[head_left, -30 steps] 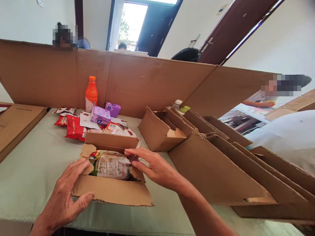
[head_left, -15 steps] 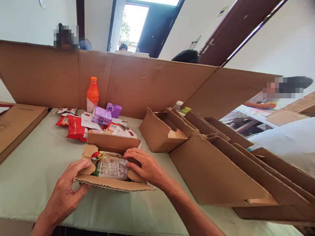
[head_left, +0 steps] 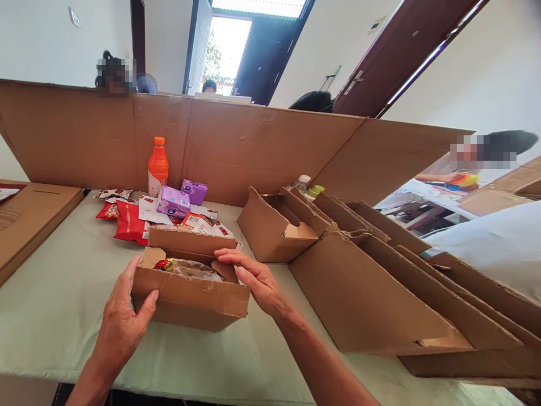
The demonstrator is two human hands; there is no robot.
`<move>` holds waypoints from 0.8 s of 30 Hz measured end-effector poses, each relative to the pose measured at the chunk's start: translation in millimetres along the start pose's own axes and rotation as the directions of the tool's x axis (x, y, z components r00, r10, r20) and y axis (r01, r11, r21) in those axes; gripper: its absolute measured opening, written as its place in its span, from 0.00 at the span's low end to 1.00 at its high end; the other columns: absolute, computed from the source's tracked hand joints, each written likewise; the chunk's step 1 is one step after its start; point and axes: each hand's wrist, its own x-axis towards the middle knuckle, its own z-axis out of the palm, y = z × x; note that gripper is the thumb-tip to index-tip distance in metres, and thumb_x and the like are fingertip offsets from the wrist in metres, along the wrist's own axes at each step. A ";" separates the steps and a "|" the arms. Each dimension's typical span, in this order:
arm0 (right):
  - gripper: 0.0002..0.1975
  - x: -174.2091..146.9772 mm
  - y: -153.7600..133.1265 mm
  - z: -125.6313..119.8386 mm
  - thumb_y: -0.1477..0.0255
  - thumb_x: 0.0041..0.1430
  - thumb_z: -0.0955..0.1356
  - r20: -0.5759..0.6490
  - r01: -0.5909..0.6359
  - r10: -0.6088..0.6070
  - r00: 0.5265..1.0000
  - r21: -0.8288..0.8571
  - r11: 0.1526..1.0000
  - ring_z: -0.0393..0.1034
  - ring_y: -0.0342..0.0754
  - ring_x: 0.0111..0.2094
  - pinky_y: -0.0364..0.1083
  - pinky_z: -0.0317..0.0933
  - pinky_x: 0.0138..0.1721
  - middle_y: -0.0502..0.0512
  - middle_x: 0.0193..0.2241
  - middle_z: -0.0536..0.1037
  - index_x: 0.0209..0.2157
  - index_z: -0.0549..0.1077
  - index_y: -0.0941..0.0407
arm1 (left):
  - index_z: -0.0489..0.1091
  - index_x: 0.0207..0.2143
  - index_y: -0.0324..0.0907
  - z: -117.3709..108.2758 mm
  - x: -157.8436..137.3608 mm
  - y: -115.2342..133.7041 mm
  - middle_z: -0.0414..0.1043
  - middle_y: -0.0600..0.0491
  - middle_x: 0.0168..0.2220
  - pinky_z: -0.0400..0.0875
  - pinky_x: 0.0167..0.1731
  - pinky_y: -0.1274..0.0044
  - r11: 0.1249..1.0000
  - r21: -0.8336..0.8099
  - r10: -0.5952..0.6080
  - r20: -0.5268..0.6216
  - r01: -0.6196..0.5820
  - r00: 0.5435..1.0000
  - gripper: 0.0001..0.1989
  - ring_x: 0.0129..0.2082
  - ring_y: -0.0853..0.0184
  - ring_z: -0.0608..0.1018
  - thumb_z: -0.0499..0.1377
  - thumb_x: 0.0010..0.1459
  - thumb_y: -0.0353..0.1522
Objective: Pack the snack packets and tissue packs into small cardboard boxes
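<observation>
A small cardboard box stands on the table in front of me with its top flaps up. Inside lie clear and coloured plastic packages, only their tops showing above the raised front flap. My left hand rests against the box's left front corner, thumb on the front face and fingers stretched along the side. At the right end, my right hand has its fingers extended over the end flap, thumb apart.
Behind the box lie red snack bags, purple tissue packs and white packets. An orange drink bottle stands by the cardboard partition. Several open cardboard boxes fill the right side; a flat box lies left. Other people are beyond the partition.
The box's front flap has swung up from lying outward, covering most of the packages. My left hand has shifted slightly down and right; my right hand's fingers have straightened off the packages.
</observation>
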 end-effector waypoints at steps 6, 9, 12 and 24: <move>0.11 5.0 -4.5 3.9 0.60 0.66 0.67 -0.105 0.067 -0.077 0.992 -0.094 0.993 0.76 0.53 0.52 0.55 0.69 0.56 0.58 0.47 0.82 0.42 0.79 0.50 | 0.51 0.69 0.46 -4.7 -1.6 5.7 0.69 0.40 0.63 0.75 0.56 0.60 0.994 -0.050 -0.094 0.042 0.096 0.995 0.33 0.62 0.52 0.74 0.58 0.65 0.37; 0.09 15.1 -12.4 4.2 0.65 0.66 0.67 -0.267 0.098 -0.161 0.950 -0.234 0.967 0.71 0.53 0.57 0.57 0.63 0.61 0.59 0.54 0.79 0.44 0.78 0.50 | 0.53 0.68 0.46 -5.5 -2.1 7.2 0.69 0.40 0.62 0.74 0.56 0.60 0.991 -0.071 -0.111 0.041 0.114 0.993 0.31 0.62 0.52 0.74 0.58 0.65 0.38; 0.15 26.4 -16.6 3.9 0.65 0.64 0.67 -0.317 0.034 -0.143 0.938 -0.328 0.944 0.68 0.55 0.60 0.59 0.61 0.62 0.61 0.57 0.76 0.50 0.76 0.52 | 0.53 0.67 0.45 -4.1 -1.8 5.4 0.70 0.39 0.61 0.74 0.57 0.59 0.991 -0.070 -0.108 0.029 0.110 0.994 0.31 0.61 0.52 0.74 0.58 0.65 0.39; 0.16 14.5 -13.0 7.6 0.60 0.67 0.65 -0.153 0.020 -0.068 0.986 -0.299 0.954 0.70 0.54 0.59 0.56 0.64 0.60 0.58 0.55 0.78 0.52 0.76 0.50 | 0.65 0.61 0.48 8.1 0.7 -4.1 0.59 0.44 0.67 0.67 0.62 0.56 1.000 0.013 0.029 -0.039 -0.029 0.999 0.21 0.65 0.53 0.67 0.55 0.66 0.35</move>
